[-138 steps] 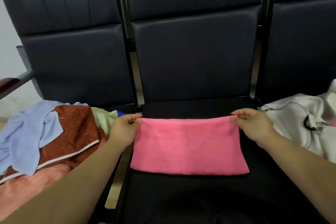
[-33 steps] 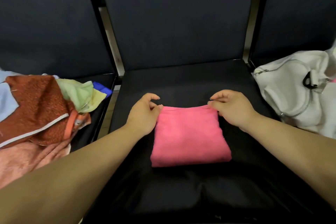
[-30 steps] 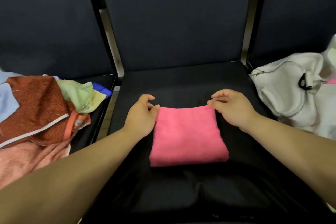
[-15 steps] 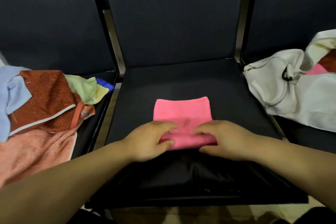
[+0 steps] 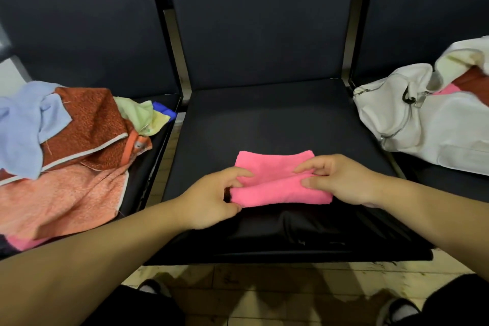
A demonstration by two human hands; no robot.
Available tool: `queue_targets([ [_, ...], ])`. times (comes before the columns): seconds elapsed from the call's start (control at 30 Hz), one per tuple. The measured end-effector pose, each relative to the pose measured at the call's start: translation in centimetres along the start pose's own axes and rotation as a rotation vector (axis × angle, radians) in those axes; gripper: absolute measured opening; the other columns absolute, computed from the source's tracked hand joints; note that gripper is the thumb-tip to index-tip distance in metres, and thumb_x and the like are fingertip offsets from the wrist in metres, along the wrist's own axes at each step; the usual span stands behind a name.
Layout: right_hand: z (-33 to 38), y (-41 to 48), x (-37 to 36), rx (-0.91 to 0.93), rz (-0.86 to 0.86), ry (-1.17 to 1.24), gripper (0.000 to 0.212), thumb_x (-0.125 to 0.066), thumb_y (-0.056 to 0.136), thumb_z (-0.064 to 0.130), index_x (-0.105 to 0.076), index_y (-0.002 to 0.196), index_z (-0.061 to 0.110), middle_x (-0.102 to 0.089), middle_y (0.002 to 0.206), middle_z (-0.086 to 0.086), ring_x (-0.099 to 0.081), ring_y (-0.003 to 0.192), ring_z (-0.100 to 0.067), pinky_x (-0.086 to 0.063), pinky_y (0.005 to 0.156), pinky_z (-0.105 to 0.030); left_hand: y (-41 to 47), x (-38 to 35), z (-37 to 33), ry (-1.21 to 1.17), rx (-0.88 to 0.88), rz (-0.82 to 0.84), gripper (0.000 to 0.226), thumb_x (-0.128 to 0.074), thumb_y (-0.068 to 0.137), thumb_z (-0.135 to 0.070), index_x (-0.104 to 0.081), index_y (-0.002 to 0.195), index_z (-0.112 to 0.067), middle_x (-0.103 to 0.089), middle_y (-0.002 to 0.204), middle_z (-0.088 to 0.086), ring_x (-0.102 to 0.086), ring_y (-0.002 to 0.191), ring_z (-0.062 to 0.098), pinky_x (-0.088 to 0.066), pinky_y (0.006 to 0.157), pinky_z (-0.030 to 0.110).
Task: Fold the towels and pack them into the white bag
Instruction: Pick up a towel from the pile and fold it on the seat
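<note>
near edge lifted, pink towel (image 5: 277, 180) half-folded, plush

Three dark padded chairs (image 5: 264, 21) in a row; tiled floor (image 5: 277, 294), seemingly stained

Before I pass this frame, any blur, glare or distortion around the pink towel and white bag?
Head view: folded pink terry towel, left hand and right hand sharp; white zippered fabric bag smeared at the right edge; metal chair uprights splay from wide-angle distortion; black padded seat shows soft sheen, no harsh glare.
</note>
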State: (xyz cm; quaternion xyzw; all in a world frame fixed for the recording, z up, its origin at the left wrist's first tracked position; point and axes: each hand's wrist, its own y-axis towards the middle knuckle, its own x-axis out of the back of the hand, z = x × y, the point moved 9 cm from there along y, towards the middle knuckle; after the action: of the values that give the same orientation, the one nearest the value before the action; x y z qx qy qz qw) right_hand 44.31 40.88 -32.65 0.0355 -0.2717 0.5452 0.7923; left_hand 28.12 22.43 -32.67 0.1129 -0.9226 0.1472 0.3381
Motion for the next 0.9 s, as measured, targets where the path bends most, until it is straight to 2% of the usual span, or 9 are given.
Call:
queue_targets([
  [0.07,0.5,-0.3,0.1,0.001,-0.010,0.040,0.024,-0.076,0.090,0.019,-0.076,0.107,0.035,-0.077,0.098,0.009,-0.070,0.098,-0.005,-0.051,0.099,-0.027,0.1,0.5,-0.3,-0.093,0.014,-0.049,0.062,-0.072,0.080,-0.017,-0.050,0.134,-0.040,-0.070,0.100,-0.006,-0.068,0.099,0.013,-0.051,0.100,0.042],
  [0.17,1.1,-0.9,0.1,-0.002,0.006,0.070,0.025,-0.075,0.091,0.022,-0.074,0.111,0.038,-0.076,0.104,0.009,-0.070,0.101,-0.003,-0.051,0.101,-0.026,0.2,1.0,-0.9,-0.151,0.013,-0.093,0.058,-0.065,0.093,-0.012,-0.042,0.140,-0.037,-0.068,0.089,-0.015,-0.067,0.090,0.008,-0.051,0.095,0.035],
  [0.27,1.2,-1.7,-0.5,-0.019,0.114,0.055,0.046,-0.084,0.082,0.023,-0.068,0.119,0.045,-0.073,0.110,0.015,-0.067,0.105,0.002,-0.048,0.093,-0.019,0.2,1.4,-0.9,-0.155,0.008,-0.156,0.060,-0.061,0.097,-0.015,-0.037,0.144,-0.042,-0.066,0.084,-0.008,-0.065,0.084,0.010,-0.050,0.091,0.033],
  [0.37,1.0,-1.7,-0.1,-0.017,0.113,0.017,0.061,-0.084,0.079,0.007,-0.062,0.123,0.042,-0.072,0.103,0.016,-0.068,0.094,0.003,-0.051,0.082,-0.015,0.4,1.7,-0.1,-0.118,0.014,-0.221,0.056,-0.060,0.097,-0.018,-0.040,0.139,-0.049,-0.064,0.085,-0.002,-0.063,0.080,0.010,-0.048,0.085,0.029],
  [0.43,1.1,-1.2,0.7,0.004,0.039,0.000,0.056,-0.082,0.081,0.008,-0.064,0.122,0.041,-0.072,0.104,0.010,-0.069,0.094,-0.002,-0.053,0.084,-0.020,0.7,1.6,0.3,-0.127,0.011,-0.239,0.053,-0.060,0.097,-0.020,-0.042,0.134,-0.053,-0.066,0.089,0.000,-0.064,0.083,0.011,-0.050,0.086,0.031],
  [0.53,0.7,-0.2,1.1,0.026,-0.019,0.021,0.046,-0.078,0.086,0.013,-0.064,0.121,0.040,-0.070,0.115,0.009,-0.067,0.106,-0.010,-0.054,0.096,-0.031,1.2,1.7,1.1,-0.122,0.040,-0.256,0.050,-0.058,0.098,-0.021,-0.042,0.130,-0.056,-0.067,0.095,0.001,-0.065,0.090,0.014,-0.051,0.088,0.031],
  [0.7,0.1,1.6,1.2,0.030,-0.085,-0.091,0.038,-0.073,0.091,0.022,-0.061,0.123,0.038,-0.066,0.114,0.014,-0.064,0.103,-0.003,-0.051,0.099,-0.031,2.1,1.6,2.0,-0.095,0.108,-0.260,0.045,-0.055,0.101,-0.024,-0.040,0.136,-0.050,-0.066,0.095,0.000,-0.065,0.088,0.013,-0.048,0.082,0.028],
  [0.83,-0.7,2.8,1.1,0.014,-0.105,-0.159,0.037,-0.073,0.090,0.027,-0.059,0.120,0.042,-0.069,0.102,0.000,-0.065,0.092,-0.017,-0.053,0.088,-0.036,2.7,1.7,2.5,-0.069,0.123,-0.260,0.045,-0.056,0.101,-0.026,-0.039,0.133,-0.054,-0.066,0.095,0.002,-0.066,0.089,0.016,-0.054,0.087,0.038],
  [0.9,-0.9,3.3,1.1,0.008,-0.115,-0.197,0.036,-0.073,0.090,0.028,-0.058,0.119,0.041,-0.065,0.087,0.003,-0.060,0.079,-0.015,-0.049,0.074,-0.029,3.1,1.7,2.5,-0.043,0.131,-0.259,0.046,-0.056,0.101,-0.025,-0.038,0.133,-0.053,-0.066,0.092,0.005,-0.066,0.087,0.016,-0.054,0.087,0.041],
])
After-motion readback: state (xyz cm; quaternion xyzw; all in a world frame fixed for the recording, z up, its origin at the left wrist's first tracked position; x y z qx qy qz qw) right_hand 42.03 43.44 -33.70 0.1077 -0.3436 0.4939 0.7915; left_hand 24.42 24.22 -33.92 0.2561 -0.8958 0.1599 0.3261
